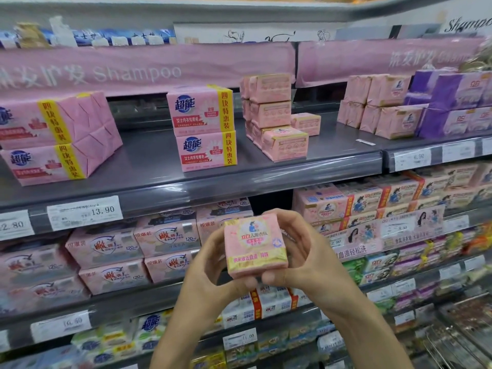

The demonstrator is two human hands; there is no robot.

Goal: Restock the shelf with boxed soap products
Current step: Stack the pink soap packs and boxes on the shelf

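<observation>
A small pink soap box [255,245] with a gold band and blue figure logo is held up in front of the shelves. My left hand [210,265] grips its left side and underside. My right hand [300,251] wraps its right side and back. Above it, on the grey upper shelf [266,173], stands a stack of matching small pink soap boxes [271,115]. More of them sit further right [380,107].
Large pink four-pack soaps stand at the upper shelf's left [56,137] and middle [203,126]. Purple packs [458,102] fill its right end. Bare shelf lies between the stacks. The lower shelves are packed with soap packs [133,249], and price tags [85,213] line the edges.
</observation>
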